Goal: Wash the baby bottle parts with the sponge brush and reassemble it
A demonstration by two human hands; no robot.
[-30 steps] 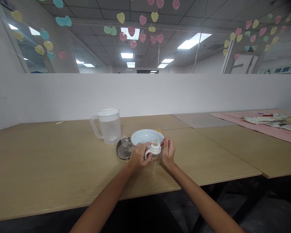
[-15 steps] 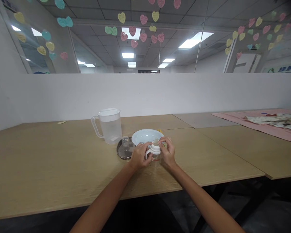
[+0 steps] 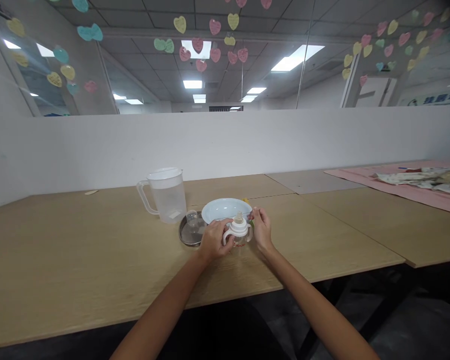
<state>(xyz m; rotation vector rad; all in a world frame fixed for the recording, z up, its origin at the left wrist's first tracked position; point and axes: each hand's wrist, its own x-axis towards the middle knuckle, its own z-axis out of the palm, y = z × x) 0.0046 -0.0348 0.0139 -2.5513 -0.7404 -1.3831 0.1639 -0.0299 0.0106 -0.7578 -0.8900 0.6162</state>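
Note:
A clear baby bottle (image 3: 238, 231) with a white collar, two white handles and a pale teat stands upright on the table. My left hand (image 3: 213, 239) is closed on the bottle's left handle and side. My right hand (image 3: 261, 227) is just right of the teat, apart from it, with thumb and fingers pinched together. Whatever is between those fingertips, if anything, is too small to make out. Right behind the bottle is a pale blue-white bowl (image 3: 225, 204). A round metal tray (image 3: 187, 238) lies to the left, carrying a clear dome-shaped cap (image 3: 191, 217).
Left of the bowl stands a lidded translucent plastic pitcher (image 3: 168, 199). Something yellow (image 3: 245, 200) shows behind the bowl's right rim. A pink cloth (image 3: 360, 175) with folded fabric lies at the far right. A white wall (image 3: 225, 142) closes off the wooden table (image 3: 97, 270) behind.
My right hand has moved off the teat, slightly up and to the right, uncovering the bottle's right handle. My left hand keeps its hold. The camera view has shifted slightly.

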